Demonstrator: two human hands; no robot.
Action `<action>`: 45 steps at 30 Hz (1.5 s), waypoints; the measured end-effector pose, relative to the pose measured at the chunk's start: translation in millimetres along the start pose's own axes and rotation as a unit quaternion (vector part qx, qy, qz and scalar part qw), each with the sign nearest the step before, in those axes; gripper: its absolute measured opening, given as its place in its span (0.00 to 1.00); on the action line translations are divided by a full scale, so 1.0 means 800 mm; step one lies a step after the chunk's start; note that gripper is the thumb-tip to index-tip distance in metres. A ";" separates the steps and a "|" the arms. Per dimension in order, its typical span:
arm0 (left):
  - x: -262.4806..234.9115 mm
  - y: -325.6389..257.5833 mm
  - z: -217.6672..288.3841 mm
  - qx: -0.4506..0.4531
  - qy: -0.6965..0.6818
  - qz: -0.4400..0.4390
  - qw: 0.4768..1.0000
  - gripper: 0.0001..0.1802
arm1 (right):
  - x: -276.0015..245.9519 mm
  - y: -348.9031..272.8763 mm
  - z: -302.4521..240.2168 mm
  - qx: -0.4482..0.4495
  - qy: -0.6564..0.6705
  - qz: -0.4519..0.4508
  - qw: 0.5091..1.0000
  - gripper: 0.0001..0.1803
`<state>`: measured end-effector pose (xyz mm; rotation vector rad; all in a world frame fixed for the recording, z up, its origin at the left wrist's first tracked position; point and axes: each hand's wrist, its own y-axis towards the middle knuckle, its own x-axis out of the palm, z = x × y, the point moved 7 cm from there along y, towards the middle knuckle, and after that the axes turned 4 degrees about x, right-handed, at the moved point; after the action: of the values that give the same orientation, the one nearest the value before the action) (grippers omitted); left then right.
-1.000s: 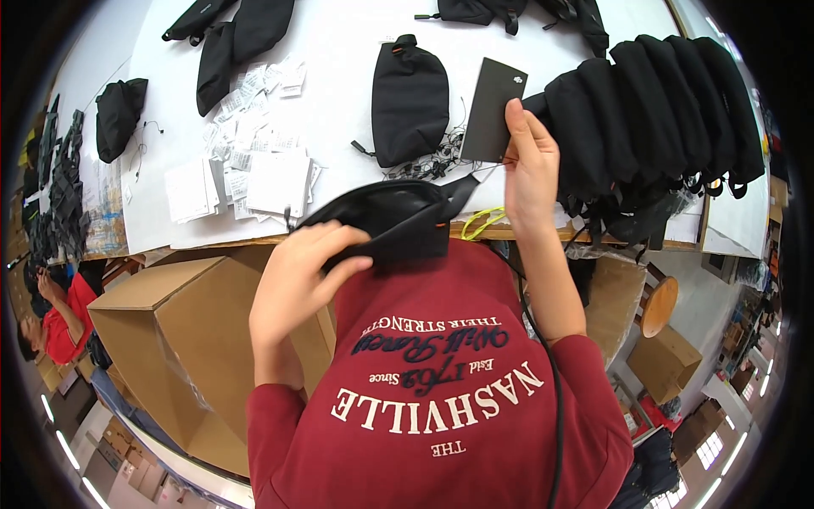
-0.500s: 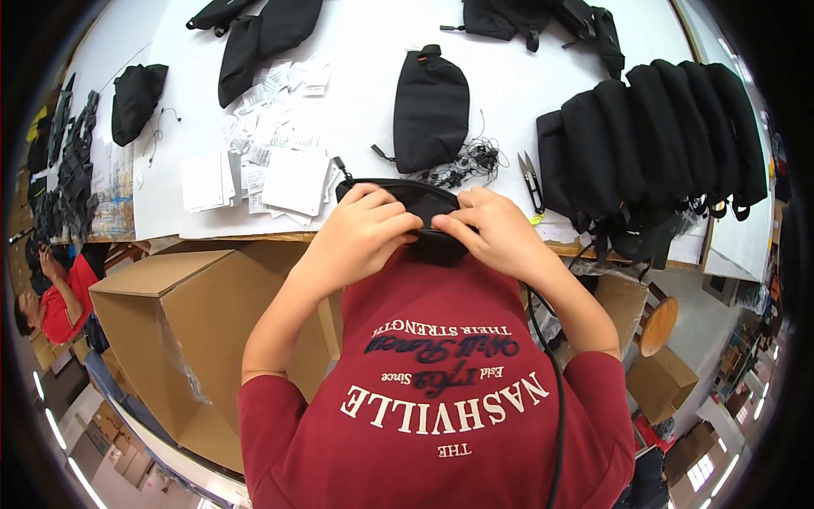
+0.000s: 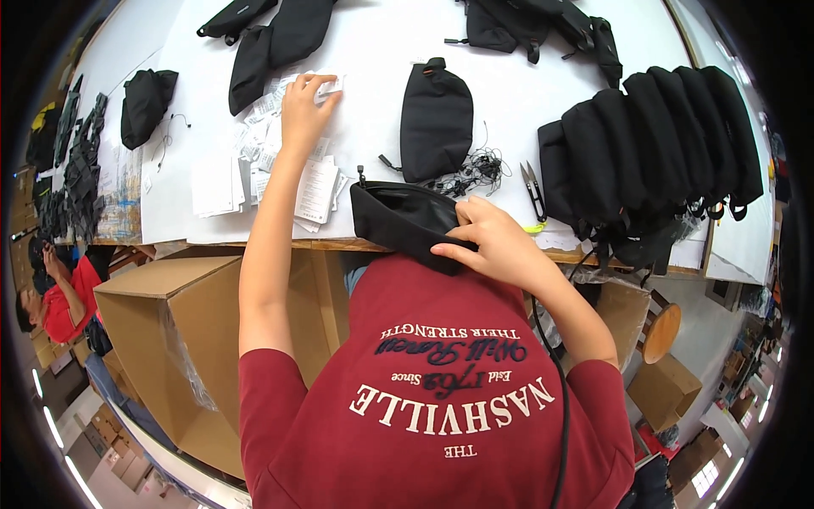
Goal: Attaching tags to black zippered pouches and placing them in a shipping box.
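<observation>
A black zippered pouch lies tilted at the near table edge against my shirt, its mouth gaping and the dark lining showing. My right hand grips the pouch's right end, thumb on the near side and fingers at the opening. Farther out, my left hand reaches over a loose pile of small white printed labels; its thumb and forefinger are spread, with nothing visible between them. Just beyond the open pouch lies another black pouch with a loop at its far end.
Dark tangled cords and black-handled scissors lie right of the middle. A row of black pouches fills the right side. White paper cards are stacked at left. A cardboard box stands below the table; another person is at far left.
My left hand has let go of the pouch and moved away to the label pile. The pouch, kept in my right hand, now tilts down to the right with its mouth wider.
</observation>
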<state>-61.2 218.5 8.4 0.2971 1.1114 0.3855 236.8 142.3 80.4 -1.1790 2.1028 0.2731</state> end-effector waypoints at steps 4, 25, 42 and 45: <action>-0.011 0.008 -0.003 -0.053 -0.048 0.037 0.997 0.09 | -0.010 -0.003 -0.004 -0.016 -0.016 0.056 0.998 0.17; 0.001 -0.183 0.175 -0.329 -0.860 -0.002 0.391 0.23 | -0.071 0.010 -0.073 -0.122 -0.082 0.215 0.966 0.15; -0.007 -0.133 0.181 -0.443 -0.752 0.105 0.476 0.17 | -0.035 -0.008 0.008 0.083 0.414 0.276 0.863 0.09; -0.009 -0.125 0.180 -0.425 -0.752 0.103 0.493 0.18 | -0.009 -0.011 0.037 0.139 0.679 0.218 0.687 0.06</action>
<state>82.5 119.7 31.9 -0.1908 -0.9568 0.6152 260.2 156.1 64.8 -0.6093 3.4843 -1.0484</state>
